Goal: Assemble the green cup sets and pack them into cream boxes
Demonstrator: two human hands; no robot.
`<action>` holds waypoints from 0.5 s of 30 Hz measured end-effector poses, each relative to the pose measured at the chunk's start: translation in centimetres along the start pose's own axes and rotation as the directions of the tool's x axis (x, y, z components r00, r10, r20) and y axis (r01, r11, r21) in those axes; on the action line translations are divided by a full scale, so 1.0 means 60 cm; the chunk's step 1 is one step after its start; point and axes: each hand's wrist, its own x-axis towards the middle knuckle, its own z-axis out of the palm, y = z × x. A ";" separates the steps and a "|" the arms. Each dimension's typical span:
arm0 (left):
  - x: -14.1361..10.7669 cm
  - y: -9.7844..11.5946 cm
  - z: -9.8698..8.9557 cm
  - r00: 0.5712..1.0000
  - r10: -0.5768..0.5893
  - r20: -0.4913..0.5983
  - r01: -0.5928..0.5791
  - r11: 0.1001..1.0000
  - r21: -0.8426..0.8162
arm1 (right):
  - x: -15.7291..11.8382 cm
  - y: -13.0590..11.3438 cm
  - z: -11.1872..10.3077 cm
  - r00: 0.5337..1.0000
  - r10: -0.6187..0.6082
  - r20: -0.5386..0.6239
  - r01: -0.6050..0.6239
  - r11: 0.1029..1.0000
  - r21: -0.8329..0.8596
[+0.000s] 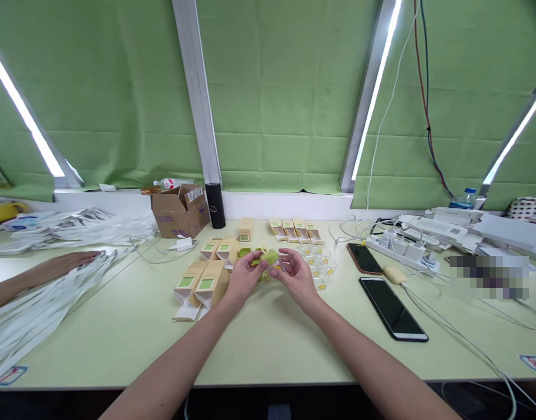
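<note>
Over the middle of the table, my left hand [245, 275] is closed on a small green item [270, 256]. My right hand [298, 276] pinches a small clear piece with a yellow centre [278, 268], close against the green item. More green pieces [244, 252] lie just behind my left hand, partly hidden. To the left are open kraft boxes with green labels [213, 280]. Several clear cups with yellow centres [323, 265] stand to the right of my right hand. Behind them lies a row of small kraft boxes [294, 229].
Two phones [394, 309] [363, 258], a power strip [402, 254] and cables are at the right. A cardboard box [180, 211] and black cylinder [215, 205] stand at the back. Another person's hand [66, 263] rests on white strips [44, 300] at the left.
</note>
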 end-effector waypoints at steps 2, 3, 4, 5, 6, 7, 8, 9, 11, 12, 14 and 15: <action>-0.002 0.001 0.000 1.000 -0.007 0.003 0.007 1.000 0.020 | 0.000 -0.001 0.000 1.000 0.004 0.002 -0.004 1.000 -0.002; -0.002 0.001 0.001 1.000 -0.006 0.006 0.006 1.000 0.026 | -0.001 -0.001 0.000 1.000 0.005 0.002 -0.005 1.000 -0.007; -0.003 0.001 0.001 1.000 0.000 0.011 0.000 1.000 0.026 | -0.001 -0.002 -0.001 1.000 0.006 0.002 -0.006 1.000 -0.015; -0.004 0.001 0.001 1.000 0.007 0.016 -0.007 1.000 0.026 | -0.001 -0.002 -0.001 1.000 0.005 -0.002 -0.005 1.000 -0.024; -0.005 0.001 0.002 1.000 0.014 0.020 -0.015 0.999 0.028 | -0.002 -0.002 -0.001 1.000 0.002 -0.006 -0.003 0.999 -0.034; -0.006 0.001 0.002 1.000 0.019 0.024 -0.020 0.999 0.034 | -0.003 -0.003 -0.001 1.000 0.002 -0.010 -0.002 0.999 -0.041; -0.007 0.001 0.003 0.999 0.023 0.026 -0.024 0.999 0.042 | -0.003 -0.003 -0.001 1.000 0.002 -0.012 -0.002 0.999 -0.047; -0.008 0.002 0.004 0.999 0.025 0.028 -0.026 0.998 0.052 | -0.004 -0.003 -0.001 1.000 0.003 -0.014 -0.003 0.999 -0.051; -0.010 0.005 0.006 0.999 0.028 0.039 -0.031 0.997 0.065 | -0.004 -0.003 0.000 1.000 0.005 -0.014 -0.006 0.999 -0.051; -0.012 0.007 0.007 0.998 0.031 0.045 -0.034 0.997 0.067 | -0.004 -0.003 0.000 1.000 0.005 -0.013 -0.006 0.999 -0.050; -0.014 0.010 0.009 0.998 0.040 0.056 -0.043 0.997 0.059 | -0.004 -0.003 0.001 1.000 0.004 -0.014 -0.005 0.999 -0.048; -0.015 0.011 0.010 0.997 0.043 0.061 -0.046 0.998 0.049 | -0.004 -0.002 0.001 1.000 0.004 -0.015 -0.004 0.999 -0.047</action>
